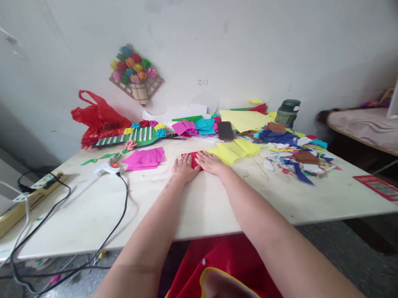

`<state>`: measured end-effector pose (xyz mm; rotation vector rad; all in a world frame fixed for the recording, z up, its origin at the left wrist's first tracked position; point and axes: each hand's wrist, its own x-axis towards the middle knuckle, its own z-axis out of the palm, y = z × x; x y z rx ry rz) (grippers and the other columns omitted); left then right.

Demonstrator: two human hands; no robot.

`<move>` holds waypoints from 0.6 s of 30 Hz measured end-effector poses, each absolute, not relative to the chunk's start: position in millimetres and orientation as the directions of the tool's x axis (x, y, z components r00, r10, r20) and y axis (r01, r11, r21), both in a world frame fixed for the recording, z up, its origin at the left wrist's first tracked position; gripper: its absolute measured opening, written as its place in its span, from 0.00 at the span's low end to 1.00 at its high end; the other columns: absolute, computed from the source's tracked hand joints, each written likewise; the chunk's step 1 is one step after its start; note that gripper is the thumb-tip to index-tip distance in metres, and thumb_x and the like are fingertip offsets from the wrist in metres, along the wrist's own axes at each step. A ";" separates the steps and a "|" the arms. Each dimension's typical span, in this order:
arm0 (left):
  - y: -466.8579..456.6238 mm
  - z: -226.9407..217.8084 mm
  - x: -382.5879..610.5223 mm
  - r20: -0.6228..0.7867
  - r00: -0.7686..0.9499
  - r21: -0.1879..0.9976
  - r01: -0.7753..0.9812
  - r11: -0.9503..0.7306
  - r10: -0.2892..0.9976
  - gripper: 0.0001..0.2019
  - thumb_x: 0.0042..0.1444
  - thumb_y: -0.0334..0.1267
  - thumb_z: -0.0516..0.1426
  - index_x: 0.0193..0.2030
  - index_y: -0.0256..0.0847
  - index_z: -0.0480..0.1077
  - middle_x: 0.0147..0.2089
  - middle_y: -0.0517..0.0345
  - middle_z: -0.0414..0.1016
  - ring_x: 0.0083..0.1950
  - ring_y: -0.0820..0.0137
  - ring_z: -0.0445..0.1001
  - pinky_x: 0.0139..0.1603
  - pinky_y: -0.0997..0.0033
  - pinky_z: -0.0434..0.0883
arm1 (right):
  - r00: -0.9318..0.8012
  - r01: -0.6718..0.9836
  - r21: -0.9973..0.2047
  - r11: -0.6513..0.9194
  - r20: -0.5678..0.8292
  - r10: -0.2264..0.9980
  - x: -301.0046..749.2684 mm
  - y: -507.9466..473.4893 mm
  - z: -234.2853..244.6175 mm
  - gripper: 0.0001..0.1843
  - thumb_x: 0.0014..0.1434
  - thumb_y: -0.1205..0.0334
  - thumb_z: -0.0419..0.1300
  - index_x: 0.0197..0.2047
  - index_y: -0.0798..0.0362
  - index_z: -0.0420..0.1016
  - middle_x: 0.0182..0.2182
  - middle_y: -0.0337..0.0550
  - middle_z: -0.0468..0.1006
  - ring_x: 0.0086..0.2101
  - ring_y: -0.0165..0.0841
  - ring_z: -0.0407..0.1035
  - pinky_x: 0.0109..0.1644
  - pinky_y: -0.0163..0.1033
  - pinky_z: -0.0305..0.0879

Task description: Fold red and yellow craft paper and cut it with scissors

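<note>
A small piece of red paper (pixel 193 157) lies on the table under both my hands. My left hand (pixel 184 168) rests flat on its left part, fingers stretched out. My right hand (pixel 212 163) lies flat on its right part, fingers also extended, close to the left one. Just beyond the right hand spreads a crumpled yellow crepe paper sheet (pixel 234 150), with a thin wooden stick (pixel 259 168) beside it. To the left of my hands is a stack of magenta paper (pixel 144 158). The hands cover much of the red paper.
A white glue gun (pixel 107 167) with a black cord lies left, near a power strip (pixel 23 202). Paper scraps (pixel 300 156) and a dark green bottle (pixel 287 112) are at right. Behind are a phone (pixel 225 130), a red plastic bag (pixel 99 114) and paper flowers (pixel 144 124).
</note>
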<state>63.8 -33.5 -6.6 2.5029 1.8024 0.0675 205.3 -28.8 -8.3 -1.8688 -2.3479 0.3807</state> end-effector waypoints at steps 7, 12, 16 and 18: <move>-31.2 -7.8 61.9 -0.003 0.316 0.110 0.943 -0.314 0.949 0.31 0.58 0.47 0.32 0.67 0.37 0.44 0.69 0.58 0.37 0.69 0.69 0.37 0.65 0.57 0.36 | -0.188 0.969 -0.179 0.170 -0.085 0.979 212.0 -31.0 -6.1 0.32 0.62 0.49 0.30 0.67 0.51 0.37 0.66 0.33 0.35 0.64 0.32 0.30 0.64 0.45 0.29; -33.5 -5.6 59.5 0.004 0.276 0.119 0.954 -0.275 0.961 0.31 0.58 0.48 0.33 0.67 0.39 0.44 0.69 0.59 0.38 0.69 0.69 0.37 0.65 0.52 0.36 | -0.191 0.971 -0.165 0.174 -0.091 0.977 211.6 -32.0 -5.5 0.32 0.62 0.49 0.31 0.67 0.50 0.36 0.66 0.32 0.34 0.64 0.31 0.29 0.64 0.44 0.29; -34.4 -2.9 56.3 -0.003 0.197 0.125 0.973 -0.195 0.980 0.32 0.57 0.49 0.33 0.67 0.38 0.44 0.69 0.59 0.39 0.69 0.66 0.38 0.64 0.47 0.36 | -0.189 0.971 -0.163 0.173 -0.089 0.978 212.1 -30.2 -6.9 0.33 0.62 0.48 0.31 0.67 0.51 0.37 0.66 0.33 0.34 0.64 0.32 0.30 0.64 0.45 0.29; -32.6 -3.7 54.5 -0.004 0.158 0.129 0.979 -0.156 0.987 0.32 0.57 0.49 0.33 0.67 0.38 0.44 0.69 0.59 0.39 0.69 0.66 0.37 0.64 0.46 0.36 | -0.185 0.973 -0.160 0.169 -0.088 0.979 211.9 -28.6 -7.9 0.33 0.62 0.48 0.31 0.67 0.51 0.37 0.66 0.33 0.34 0.64 0.32 0.30 0.64 0.45 0.30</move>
